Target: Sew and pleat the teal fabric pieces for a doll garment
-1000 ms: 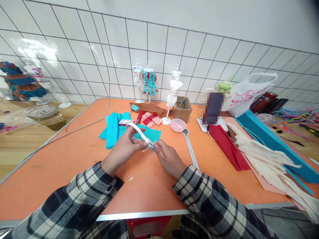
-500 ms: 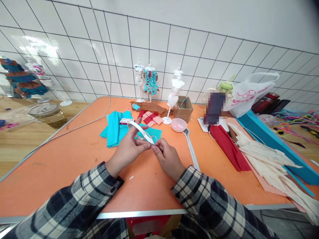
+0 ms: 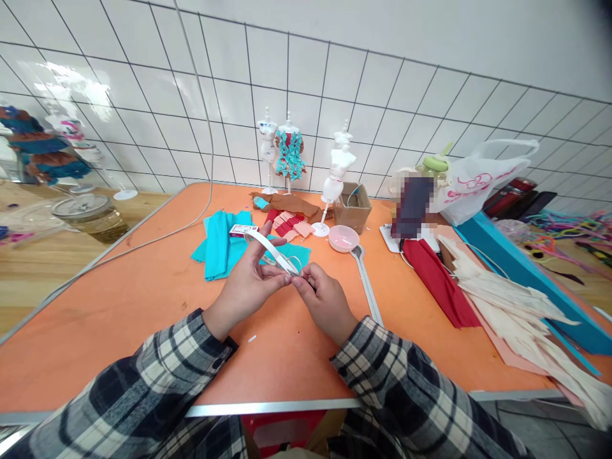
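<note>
A white band [image 3: 273, 250], which looks like a narrow roll of tape, is held over the middle of the orange table. My left hand [image 3: 246, 277] has it hooked over the raised index finger, with the thumb pressing its lower end. At that same end, my right hand [image 3: 325, 299] pinches with thumb and forefinger, and the fingertips of both hands nearly touch. A thin pale loop curls up beside the right fingertips. Just behind the hands lie folded turquoise cloth [image 3: 217, 245] and a small white-and-maroon box [image 3: 243, 230]. What sits exactly between the right fingertips is hidden.
White mini dress forms [image 3: 333, 182] stand at the back, one dressed in turquoise ruffles [image 3: 289, 156]. Near them are a cardboard box [image 3: 356, 210], a pink bowl [image 3: 343, 239] and grey tongs [image 3: 368, 287]. Red cloth [image 3: 442, 287] and cream strips [image 3: 507, 299] lie right. A cable [image 3: 157, 239] crosses the left.
My hands hold almost the same pose. The white band has tilted slightly, and the view has shifted a little.
</note>
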`<move>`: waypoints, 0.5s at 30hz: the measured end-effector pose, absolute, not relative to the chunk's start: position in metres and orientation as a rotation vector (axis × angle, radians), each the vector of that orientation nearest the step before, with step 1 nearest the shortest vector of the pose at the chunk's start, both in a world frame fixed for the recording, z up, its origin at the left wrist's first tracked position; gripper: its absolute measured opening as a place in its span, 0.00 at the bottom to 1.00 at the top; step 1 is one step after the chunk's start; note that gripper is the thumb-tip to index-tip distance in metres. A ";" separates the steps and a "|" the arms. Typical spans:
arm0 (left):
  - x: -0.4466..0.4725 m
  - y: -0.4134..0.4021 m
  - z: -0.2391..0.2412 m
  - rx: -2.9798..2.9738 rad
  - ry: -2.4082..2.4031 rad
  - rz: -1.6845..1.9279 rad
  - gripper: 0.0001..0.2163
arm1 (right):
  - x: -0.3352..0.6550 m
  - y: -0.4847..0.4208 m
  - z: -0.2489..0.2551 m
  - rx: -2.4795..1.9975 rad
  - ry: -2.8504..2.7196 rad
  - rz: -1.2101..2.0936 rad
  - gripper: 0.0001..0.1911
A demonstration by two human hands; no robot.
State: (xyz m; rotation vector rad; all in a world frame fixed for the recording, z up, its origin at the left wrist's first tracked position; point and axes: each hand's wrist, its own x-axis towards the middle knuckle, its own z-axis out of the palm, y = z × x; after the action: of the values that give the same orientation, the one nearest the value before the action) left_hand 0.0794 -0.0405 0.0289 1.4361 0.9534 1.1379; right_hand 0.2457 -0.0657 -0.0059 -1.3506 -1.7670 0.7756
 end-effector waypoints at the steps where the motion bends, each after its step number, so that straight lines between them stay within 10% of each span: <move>1: 0.079 -0.040 0.029 1.440 0.947 1.136 0.45 | 0.246 -0.065 -0.006 -1.354 -1.769 0.776 0.14; 15: 0.067 -0.030 0.029 1.351 0.903 1.084 0.50 | 0.265 -0.051 -0.004 -1.547 -1.764 0.633 0.16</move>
State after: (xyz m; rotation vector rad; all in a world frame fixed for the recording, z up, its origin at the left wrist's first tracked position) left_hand 0.0674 -0.0296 0.0295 1.3511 0.9031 1.0838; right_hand 0.2652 -0.0508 -0.0041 -1.5472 -1.7636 0.6333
